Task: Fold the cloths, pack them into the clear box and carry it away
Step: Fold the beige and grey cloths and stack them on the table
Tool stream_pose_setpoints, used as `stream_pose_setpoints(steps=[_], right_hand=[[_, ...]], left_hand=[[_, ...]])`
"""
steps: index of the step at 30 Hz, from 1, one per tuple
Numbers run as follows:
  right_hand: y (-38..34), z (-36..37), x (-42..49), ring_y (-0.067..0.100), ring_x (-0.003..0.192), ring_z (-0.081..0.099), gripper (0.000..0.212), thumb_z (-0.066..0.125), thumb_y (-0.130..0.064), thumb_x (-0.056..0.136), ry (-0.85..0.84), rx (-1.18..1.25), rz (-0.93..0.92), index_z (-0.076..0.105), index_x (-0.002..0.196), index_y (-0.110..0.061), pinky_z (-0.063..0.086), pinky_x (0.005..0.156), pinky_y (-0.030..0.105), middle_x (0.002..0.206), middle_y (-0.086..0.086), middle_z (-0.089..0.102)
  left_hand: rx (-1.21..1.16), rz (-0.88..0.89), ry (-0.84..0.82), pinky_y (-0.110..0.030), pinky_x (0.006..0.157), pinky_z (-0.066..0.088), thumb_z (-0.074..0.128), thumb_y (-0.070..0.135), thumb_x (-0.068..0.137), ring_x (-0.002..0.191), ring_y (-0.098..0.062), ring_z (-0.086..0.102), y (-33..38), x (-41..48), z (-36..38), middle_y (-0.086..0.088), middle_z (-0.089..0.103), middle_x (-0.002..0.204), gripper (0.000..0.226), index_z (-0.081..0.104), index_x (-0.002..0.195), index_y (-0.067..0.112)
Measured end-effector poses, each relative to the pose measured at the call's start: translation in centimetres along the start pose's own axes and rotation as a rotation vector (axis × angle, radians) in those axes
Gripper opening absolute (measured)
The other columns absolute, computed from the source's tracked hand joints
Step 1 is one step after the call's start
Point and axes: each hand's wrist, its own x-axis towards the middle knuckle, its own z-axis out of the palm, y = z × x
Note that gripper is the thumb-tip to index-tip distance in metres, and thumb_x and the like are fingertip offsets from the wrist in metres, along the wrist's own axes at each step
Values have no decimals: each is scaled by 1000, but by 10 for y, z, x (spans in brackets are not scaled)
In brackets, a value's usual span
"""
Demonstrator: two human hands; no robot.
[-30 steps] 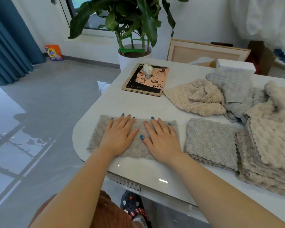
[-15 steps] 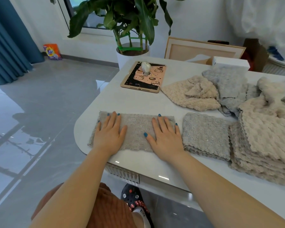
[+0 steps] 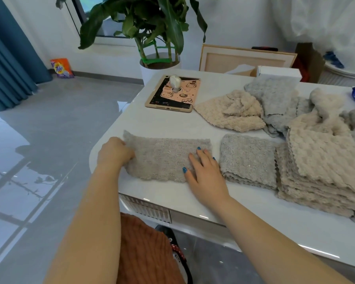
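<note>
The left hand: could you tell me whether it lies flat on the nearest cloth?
No, the left hand grips the left edge of the nearest cloth; only the right hand lies flat on it.

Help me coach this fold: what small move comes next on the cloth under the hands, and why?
Probably bring the left end of the cloth over onto its right end: the left hand grips that edge, the right hand presses the other end flat, and it lies longer than the folded cloth alongside.
</note>
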Motion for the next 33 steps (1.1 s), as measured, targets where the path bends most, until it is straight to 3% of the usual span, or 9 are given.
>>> stream_pose_setpoints(steps=[3, 5, 10, 13, 17, 22, 26, 29, 33], right_hand=[[4, -1, 2, 20, 138, 29, 41, 42, -38, 99, 77, 178, 24, 50, 133, -17, 26, 113, 31, 146, 2, 40], [5, -9, 4, 15, 107, 51, 30, 36, -39, 99, 130, 431, 106, 57, 110, -20, 38, 89, 28, 111, -4, 57], [-2, -33, 5, -7, 100, 50, 47, 23, -42, 102, 134, 1010, 371, 59, 112, -14, 35, 81, 9, 106, -19, 58], [5, -36, 14, -3, 91, 54, 40, 27, -40, 103, 176, 1092, 477, 60, 102, -18, 42, 83, 17, 95, -14, 61], [10, -33, 20, 11, 72, 51, 13, 47, -26, 99, 151, 969, 469, 55, 102, -15, 40, 66, 25, 78, -3, 54], [5, -21, 23, 9, 75, 51, 35, 65, -15, 88, 179, 908, 456, 51, 121, -14, 39, 63, 13, 85, -1, 54], [5, -16, 24, 11, 67, 48, 35, 55, -1, 89, 280, 865, 479, 53, 124, -11, 38, 57, 13, 81, 3, 53], [4, -16, 18, 11, 69, 46, 36, 49, 1, 92, 313, 802, 418, 50, 125, -13, 37, 54, 10, 88, 2, 51], [1, -14, 11, 15, 100, 50, 39, 46, -1, 94, 320, 614, 340, 47, 130, -16, 34, 76, 19, 108, 0, 52]], left_hand=[[-174, 176, 2, -34, 75, 49, 63, 17, 81, 91, -26, 58, 34, -22, 14, -5, 59, 96, 26, 58, 107, 15], [-257, 266, -115, -37, 77, 54, 67, 16, 78, 90, -21, 59, 53, -38, 26, -2, 59, 101, 35, 57, 112, 19], [-171, 405, -347, -26, 74, 46, 64, 18, 85, 89, -12, 55, 80, -72, 59, 6, 53, 98, 44, 49, 126, 23], [-126, 395, -499, -32, 83, 50, 68, 21, 84, 88, -16, 58, 84, -77, 64, 3, 55, 92, 55, 44, 134, 23], [-268, 339, -713, -26, 82, 56, 67, 16, 86, 88, -14, 67, 82, -73, 36, -3, 66, 101, 40, 53, 124, 20], [-195, 150, -127, -36, 79, 56, 50, 19, 96, 82, -22, 66, 60, -32, 25, -13, 66, 98, 15, 59, 101, 8], [103, 102, -230, -34, 70, 57, 44, 34, 99, 78, -28, 64, 54, -29, 43, -17, 65, 90, 34, 53, 80, 7], [86, 102, -314, -29, 65, 51, 42, 45, 98, 78, -24, 59, 61, -32, 56, -13, 59, 94, 43, 56, 96, 5], [5, 127, -307, -31, 74, 44, 56, 47, 91, 93, -25, 55, 63, -27, 66, -9, 56, 101, 48, 54, 109, 3]])
